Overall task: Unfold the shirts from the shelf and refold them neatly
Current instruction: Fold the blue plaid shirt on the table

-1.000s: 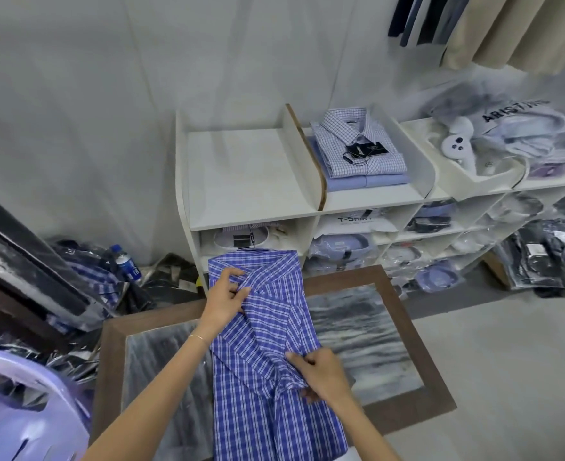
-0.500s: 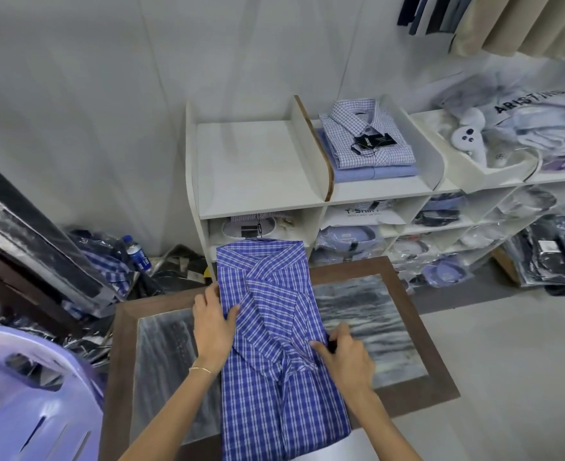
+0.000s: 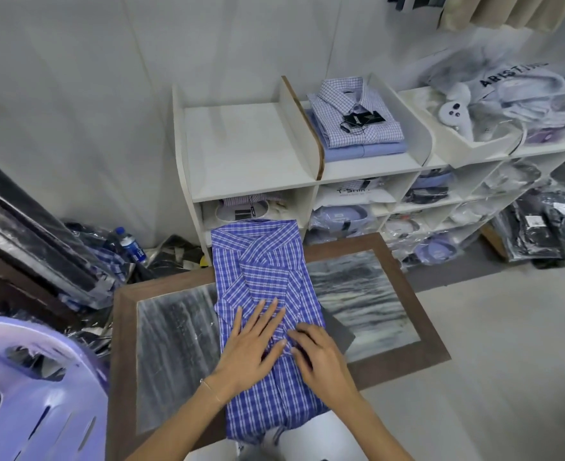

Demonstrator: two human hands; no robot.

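A blue checked shirt (image 3: 264, 294) is laid lengthwise down the middle of the wood-framed desk (image 3: 417, 314), its far end toward 12 o'clock by the white shelf (image 3: 251, 154). Both the left hand (image 3: 252, 347) and the right hand (image 3: 321, 357) are pressed flat on it, fingers straight, nothing gripped. At 1 o'clock, folded shirts (image 3: 357, 121) are stacked on the shelf.

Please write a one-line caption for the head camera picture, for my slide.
Both hands, left hand and right hand, press flat on a blue checked shirt lying on a wood-framed table.
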